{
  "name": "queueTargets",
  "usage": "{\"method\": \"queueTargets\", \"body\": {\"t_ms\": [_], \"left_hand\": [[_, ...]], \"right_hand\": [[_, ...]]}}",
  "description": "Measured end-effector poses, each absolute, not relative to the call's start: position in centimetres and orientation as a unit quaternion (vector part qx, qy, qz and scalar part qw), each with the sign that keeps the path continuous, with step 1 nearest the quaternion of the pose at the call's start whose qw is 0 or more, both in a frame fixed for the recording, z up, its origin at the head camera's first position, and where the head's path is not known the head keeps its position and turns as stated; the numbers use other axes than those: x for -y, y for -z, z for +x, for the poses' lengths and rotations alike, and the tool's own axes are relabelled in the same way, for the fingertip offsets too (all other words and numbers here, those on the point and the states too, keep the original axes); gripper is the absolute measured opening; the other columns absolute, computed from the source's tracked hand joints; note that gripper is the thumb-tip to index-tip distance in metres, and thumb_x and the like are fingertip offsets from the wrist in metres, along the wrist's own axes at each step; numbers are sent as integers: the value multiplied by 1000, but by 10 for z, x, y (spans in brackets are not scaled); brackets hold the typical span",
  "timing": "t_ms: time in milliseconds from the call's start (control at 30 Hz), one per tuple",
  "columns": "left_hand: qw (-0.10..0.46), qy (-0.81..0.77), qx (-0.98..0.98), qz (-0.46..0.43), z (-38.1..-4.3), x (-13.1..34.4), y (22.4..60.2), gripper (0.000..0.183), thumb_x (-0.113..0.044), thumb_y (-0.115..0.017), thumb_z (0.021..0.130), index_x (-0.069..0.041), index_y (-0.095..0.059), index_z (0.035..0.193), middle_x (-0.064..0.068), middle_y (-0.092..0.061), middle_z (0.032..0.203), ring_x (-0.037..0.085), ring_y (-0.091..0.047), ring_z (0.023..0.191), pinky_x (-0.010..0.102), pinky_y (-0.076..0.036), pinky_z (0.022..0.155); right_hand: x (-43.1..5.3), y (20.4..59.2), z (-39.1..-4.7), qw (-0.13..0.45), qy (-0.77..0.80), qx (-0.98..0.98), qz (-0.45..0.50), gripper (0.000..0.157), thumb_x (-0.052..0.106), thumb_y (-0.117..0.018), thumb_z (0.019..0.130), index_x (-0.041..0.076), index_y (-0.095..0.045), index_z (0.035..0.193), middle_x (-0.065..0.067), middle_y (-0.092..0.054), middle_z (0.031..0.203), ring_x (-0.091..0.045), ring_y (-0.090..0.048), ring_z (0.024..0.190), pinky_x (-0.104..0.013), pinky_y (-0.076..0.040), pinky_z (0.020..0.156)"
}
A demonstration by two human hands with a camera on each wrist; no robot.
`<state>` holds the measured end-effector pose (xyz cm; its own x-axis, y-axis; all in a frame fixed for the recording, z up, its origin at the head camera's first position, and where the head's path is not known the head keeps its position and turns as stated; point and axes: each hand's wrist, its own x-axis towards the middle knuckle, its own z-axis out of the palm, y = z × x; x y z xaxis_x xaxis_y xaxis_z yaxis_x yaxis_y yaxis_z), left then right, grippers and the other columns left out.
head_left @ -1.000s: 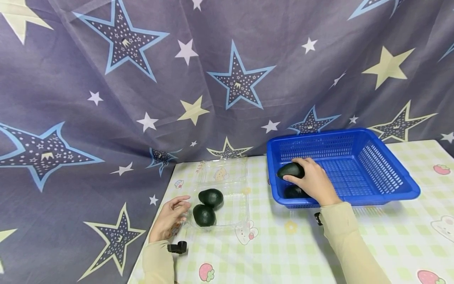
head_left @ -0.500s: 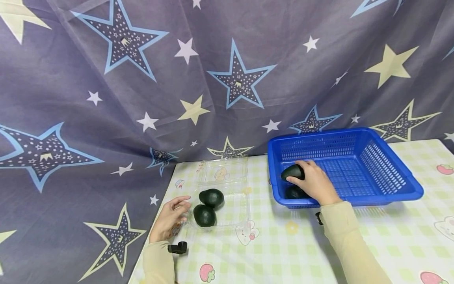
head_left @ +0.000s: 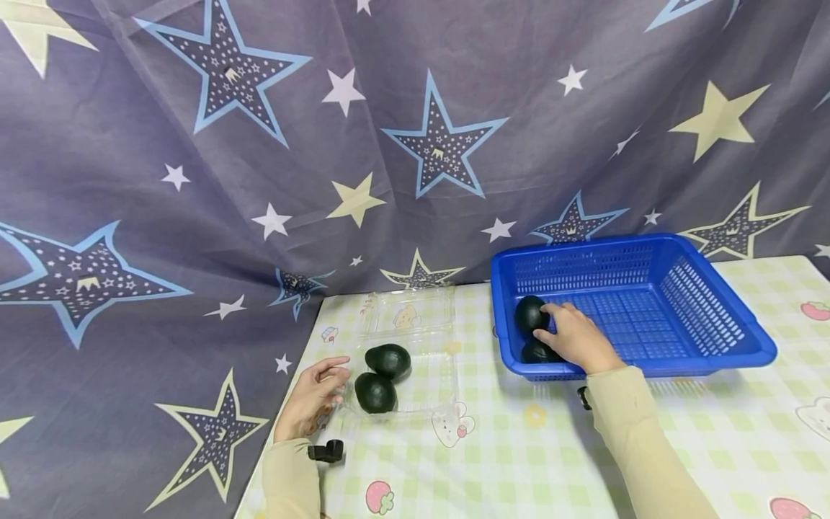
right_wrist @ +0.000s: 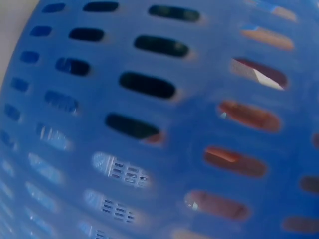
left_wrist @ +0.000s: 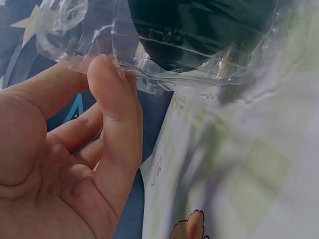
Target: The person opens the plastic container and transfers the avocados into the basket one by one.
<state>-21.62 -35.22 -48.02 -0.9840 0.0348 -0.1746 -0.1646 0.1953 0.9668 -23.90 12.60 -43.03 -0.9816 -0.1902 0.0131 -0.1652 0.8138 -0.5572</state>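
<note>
In the head view my left hand (head_left: 314,396) is at the left side of a clear plastic clamshell container (head_left: 447,375), whose lid lies back. The left wrist view shows my fingers pinching the container's edge (left_wrist: 89,62). Two dark green avocados (head_left: 387,361) (head_left: 375,393) rest in its left part. My right hand (head_left: 577,337) reaches into a blue plastic basket (head_left: 720,346), thumb and fingers spread loosely at the right side of an avocado (head_left: 531,316). Another avocado (head_left: 540,352) lies below that one, partly hidden by the hand and the basket's front wall.
A checked tablecloth (head_left: 493,461) covers the table. A dark curtain with stars (head_left: 389,238) hangs right behind the container and basket. In the right wrist view the basket's slotted wall (right_wrist: 199,89) fills the picture, with dark green showing through some slots.
My right hand has lowered the avocado into the basket's left side and loosened its hold. That avocado has turned and now sits left of my fingers. My left hand has stayed in place.
</note>
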Motion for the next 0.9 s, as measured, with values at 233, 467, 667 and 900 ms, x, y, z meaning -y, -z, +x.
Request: {"method": "queueTargets", "body": {"t_ms": [233, 467, 667, 900], "left_hand": [[80, -636, -766, -42, -216, 353, 481, 52, -18, -67, 97, 2, -49, 141, 13, -62, 109, 9, -58, 60, 19, -49, 51], [80, -636, -766, -43, -216, 352, 481, 52, -17, -67, 96, 3, -49, 141, 14, -62, 108, 9, -58, 60, 19, -50, 52], [81, -634, -768, -42, -215, 352, 480, 52, -17, -67, 97, 2, -48, 141, 12, -61, 108, 9, -58, 59, 20, -49, 51], [79, -635, -767, -39, -217, 352, 480, 52, -17, -67, 96, 3, -48, 141, 14, -62, 109, 8, -58, 61, 19, -50, 52]], "right_hand": [[-125, 428, -237, 20, 282, -955, -88, 54, 24, -63, 98, -7, -48, 140, -41, -37, 143, -60, -40, 128, -70, -36, 104], [-119, 425, -236, -13, 278, -956, -93, 51, 24, -63, 98, -4, -51, 139, -37, -44, 140, -55, -44, 127, -68, -39, 101], [-107, 420, -239, -44, 291, -949, -110, 48, 23, -63, 98, -1, -54, 138, -33, -49, 137, -51, -48, 125, -67, -42, 99], [-90, 414, -240, -63, 315, -937, -135, 45, 23, -65, 97, 4, -56, 137, -28, -49, 139, -48, -44, 132, -66, -42, 101]]}}
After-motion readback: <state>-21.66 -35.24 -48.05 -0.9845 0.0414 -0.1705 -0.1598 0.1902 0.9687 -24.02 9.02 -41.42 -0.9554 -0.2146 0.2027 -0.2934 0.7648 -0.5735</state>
